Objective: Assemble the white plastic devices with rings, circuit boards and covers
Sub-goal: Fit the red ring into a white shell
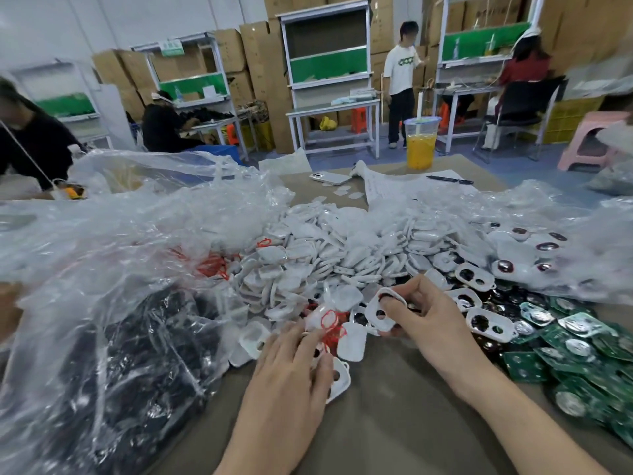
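White shell (pixel 376 323): one, pinched by the thumb and fingers of the right hand (pixel 430 318); two holes face up, long axis points away from the body.
Right grip: clamped on the shell, thumb across its upper hole.
Left hand (pixel 291 368): fingers stretched nearly flat, tips touching the red rings (pixel 329 321); no pinch visible; rests over a second holed shell (pixel 342 380).
Key relation: rings just beside the held shell, to its left, between the hands; left hand nearer.
Likely step: ring into shell, judged from the layout.
Rings: small tangle here, number unclear; another red clump (pixel 213 265) further left.
Circuit boards (pixel 567 342): green heap at right, too many to count.
Covers (pixel 342 250): white heap beyond the hands, uncountable.
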Motion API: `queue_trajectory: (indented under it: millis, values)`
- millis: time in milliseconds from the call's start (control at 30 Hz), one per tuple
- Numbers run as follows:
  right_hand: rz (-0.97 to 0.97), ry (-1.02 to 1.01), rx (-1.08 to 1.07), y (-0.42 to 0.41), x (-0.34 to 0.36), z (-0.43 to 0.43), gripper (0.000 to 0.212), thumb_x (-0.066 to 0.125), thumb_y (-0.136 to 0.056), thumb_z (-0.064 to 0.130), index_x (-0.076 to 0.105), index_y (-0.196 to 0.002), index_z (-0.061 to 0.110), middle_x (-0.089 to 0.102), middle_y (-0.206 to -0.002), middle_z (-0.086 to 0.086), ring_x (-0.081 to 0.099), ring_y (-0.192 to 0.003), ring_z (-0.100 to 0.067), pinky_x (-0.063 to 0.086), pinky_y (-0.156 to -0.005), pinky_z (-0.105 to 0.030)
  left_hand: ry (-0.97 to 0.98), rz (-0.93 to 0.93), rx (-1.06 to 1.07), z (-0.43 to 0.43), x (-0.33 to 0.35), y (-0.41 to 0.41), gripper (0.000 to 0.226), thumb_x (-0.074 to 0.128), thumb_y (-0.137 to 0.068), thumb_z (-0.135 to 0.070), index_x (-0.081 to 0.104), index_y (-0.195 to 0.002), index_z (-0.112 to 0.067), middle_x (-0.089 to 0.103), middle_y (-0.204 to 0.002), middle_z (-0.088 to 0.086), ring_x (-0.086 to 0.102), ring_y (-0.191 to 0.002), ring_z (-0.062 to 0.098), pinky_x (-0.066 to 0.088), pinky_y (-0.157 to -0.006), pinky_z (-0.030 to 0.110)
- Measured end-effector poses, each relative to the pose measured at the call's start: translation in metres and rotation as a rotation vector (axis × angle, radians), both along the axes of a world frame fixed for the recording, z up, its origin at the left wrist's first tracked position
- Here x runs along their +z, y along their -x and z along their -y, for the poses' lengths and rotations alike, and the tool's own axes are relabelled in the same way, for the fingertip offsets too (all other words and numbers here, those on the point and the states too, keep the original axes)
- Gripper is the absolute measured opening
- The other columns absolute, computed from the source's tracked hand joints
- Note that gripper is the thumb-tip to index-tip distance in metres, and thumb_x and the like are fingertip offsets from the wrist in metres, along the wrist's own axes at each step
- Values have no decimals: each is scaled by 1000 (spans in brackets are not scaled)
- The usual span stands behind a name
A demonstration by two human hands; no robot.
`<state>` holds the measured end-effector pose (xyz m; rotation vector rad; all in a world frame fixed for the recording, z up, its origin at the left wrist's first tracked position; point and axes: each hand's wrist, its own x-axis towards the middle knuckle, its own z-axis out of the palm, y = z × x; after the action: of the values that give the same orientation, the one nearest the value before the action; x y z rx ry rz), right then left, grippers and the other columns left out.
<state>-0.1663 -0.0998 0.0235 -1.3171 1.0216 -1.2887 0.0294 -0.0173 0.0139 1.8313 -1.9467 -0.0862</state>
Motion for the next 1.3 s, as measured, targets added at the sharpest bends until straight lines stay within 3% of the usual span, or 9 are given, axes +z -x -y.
queue_trajectory:
  millis: [100,200,300,533,700,833,933,1067,1300]
  values:
    - [-38,3,-11,0,-2,2,15,73,-90,19,66,-78,26,74,-88,1,69,-79,-9,58,-68,-28,-42,-134,-85,-2,3,0,51,22,-95,-64,43,-141,-51,30,-153,-34,32,-138,-14,29,-113,13]
    - [-59,22,-26,2,-2,4,9,73,-90,20,67,-84,23,74,-85,6,69,-81,-9,54,-64,-20,26,-337,18,-1,6,-7,33,29,-94,-61,50,-119,-56,51,-132,-33,53,-113,-14,46,-94,16]
    - [-80,8,-44,3,-4,4,9,72,-90,23,66,-84,25,74,-86,8,68,-82,-6,53,-72,-25,112,-304,165,6,1,-13,25,45,-103,-31,58,-123,-36,54,-117,-25,55,-104,-6,41,-87,9]
    - [-25,-36,-37,5,-7,10,9,70,-94,26,66,-86,27,73,-85,7,72,-77,-14,61,-74,-35,128,-189,218,13,-4,-16,28,60,-97,-9,67,-124,-13,63,-120,-5,57,-113,18,47,-100,36]
    - [-15,-38,-33,4,-7,11,14,71,-93,26,66,-81,32,74,-88,5,72,-78,-14,61,-80,-42,124,-228,219,13,-4,-22,29,56,-99,-3,70,-122,-12,65,-116,-8,55,-112,16,37,-95,24]
    - [26,-45,-21,3,-7,11,12,70,-93,22,67,-83,27,74,-86,5,72,-76,-12,61,-72,-30,120,-226,188,16,-4,-31,30,57,-100,-4,70,-124,-14,58,-110,-15,53,-109,10,33,-92,18]
    - [77,-59,-16,4,-7,11,8,68,-94,18,67,-88,21,73,-84,6,71,-75,-12,58,-67,-23,100,-189,176,19,-6,-36,28,59,-99,-6,71,-124,-13,60,-111,-10,55,-112,16,36,-92,23]
    - [112,-83,3,5,-6,13,22,64,-97,18,66,-80,32,72,-80,8,74,-74,-19,58,-67,-21,73,-93,176,21,-8,-41,25,64,-97,-12,73,-120,-13,62,-110,-4,56,-109,21,46,-91,35]
    - [186,-118,18,7,-9,16,22,61,-99,23,71,-97,43,76,-93,-6,77,-87,-24,60,-77,-23,128,-63,166,23,-2,-35,14,62,-99,-15,71,-109,-16,56,-97,-13,55,-94,11,39,-80,24]
